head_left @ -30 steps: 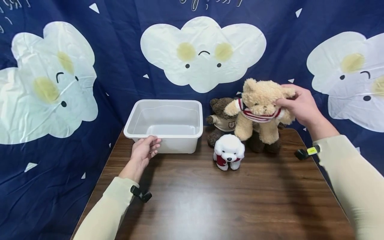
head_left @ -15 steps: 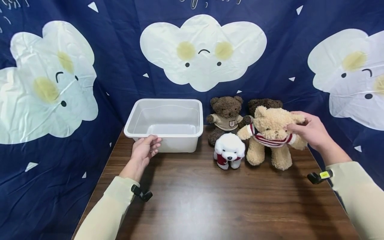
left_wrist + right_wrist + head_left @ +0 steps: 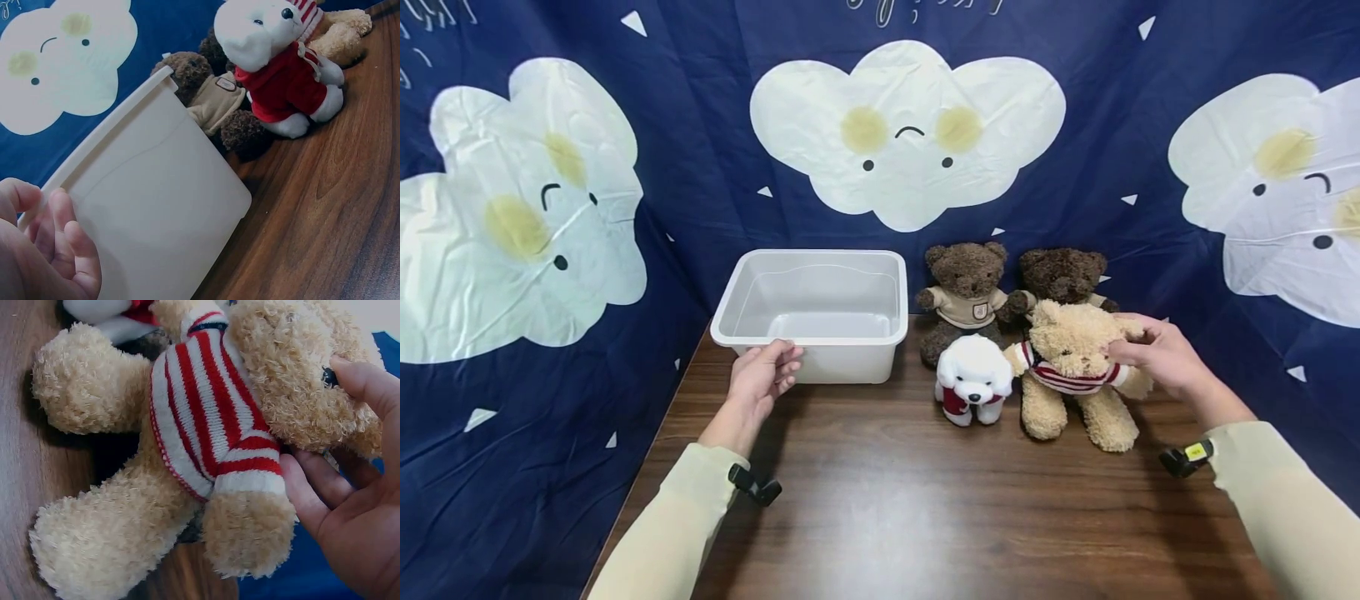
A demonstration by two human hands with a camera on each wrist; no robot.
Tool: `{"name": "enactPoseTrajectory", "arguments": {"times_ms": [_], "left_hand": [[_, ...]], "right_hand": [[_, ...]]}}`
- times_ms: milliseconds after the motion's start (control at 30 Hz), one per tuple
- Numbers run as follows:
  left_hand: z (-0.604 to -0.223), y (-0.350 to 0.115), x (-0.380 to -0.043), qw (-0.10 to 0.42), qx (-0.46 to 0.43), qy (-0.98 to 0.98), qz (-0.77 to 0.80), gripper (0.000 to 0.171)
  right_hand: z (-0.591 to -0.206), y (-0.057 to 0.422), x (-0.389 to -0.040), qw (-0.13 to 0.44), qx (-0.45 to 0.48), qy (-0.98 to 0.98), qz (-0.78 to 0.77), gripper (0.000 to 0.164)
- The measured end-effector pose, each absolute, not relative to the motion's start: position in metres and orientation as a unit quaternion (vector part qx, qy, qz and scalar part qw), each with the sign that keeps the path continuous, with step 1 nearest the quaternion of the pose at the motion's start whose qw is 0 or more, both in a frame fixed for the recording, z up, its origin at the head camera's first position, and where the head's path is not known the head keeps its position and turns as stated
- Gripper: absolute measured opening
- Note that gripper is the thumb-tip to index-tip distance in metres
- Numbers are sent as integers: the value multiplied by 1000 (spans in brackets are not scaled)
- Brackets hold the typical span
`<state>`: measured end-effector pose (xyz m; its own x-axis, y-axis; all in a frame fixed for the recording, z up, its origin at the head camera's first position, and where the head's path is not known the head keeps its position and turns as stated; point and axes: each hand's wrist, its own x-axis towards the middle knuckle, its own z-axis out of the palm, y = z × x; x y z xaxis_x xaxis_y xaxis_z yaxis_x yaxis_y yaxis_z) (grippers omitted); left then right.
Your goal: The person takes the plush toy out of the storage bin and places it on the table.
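Observation:
In the head view my left hand point(image 3: 760, 379) pinches the front rim of a white plastic bin point(image 3: 850, 360), whose visible inside is bare. The left wrist view shows the thumb and fingertips at that rim. My right hand point(image 3: 1161, 354) grips the side of the head of a tan teddy bear point(image 3: 1075, 337) in a red-and-white striped sweater. In the right wrist view, the thumb lies by the bear's eye and the fingers go behind its head. The bear sits at table level in front of a dark brown teddy bear point(image 3: 1063, 273), partly covering it.
A white plush dog point(image 3: 973, 371) in a red top stands just left of the tan bear. Behind it sits another brown teddy bear point(image 3: 967, 279) in a beige shirt. A blue cloud-print curtain point(image 3: 700, 167) hangs behind the wooden table point(image 3: 880, 500).
My right hand has brought the tan bear down and forward from in front of the brown bears, which now show more. My left hand and the bin stay put.

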<state>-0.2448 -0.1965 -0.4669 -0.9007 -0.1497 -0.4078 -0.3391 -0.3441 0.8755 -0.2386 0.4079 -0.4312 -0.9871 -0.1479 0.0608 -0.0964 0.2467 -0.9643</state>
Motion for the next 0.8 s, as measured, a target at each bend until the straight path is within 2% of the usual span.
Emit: {"name": "enactPoseTrajectory", "arguments": {"times_ms": [267, 800], "left_hand": [[-468, -198, -245, 63, -213, 574, 788, 10], [-465, -198, -242, 64, -207, 573, 790, 7]], "right_hand": [[-438, 418, -235, 41, -65, 785, -614, 44], [-449, 422, -237, 20, -60, 831, -553, 38]]}}
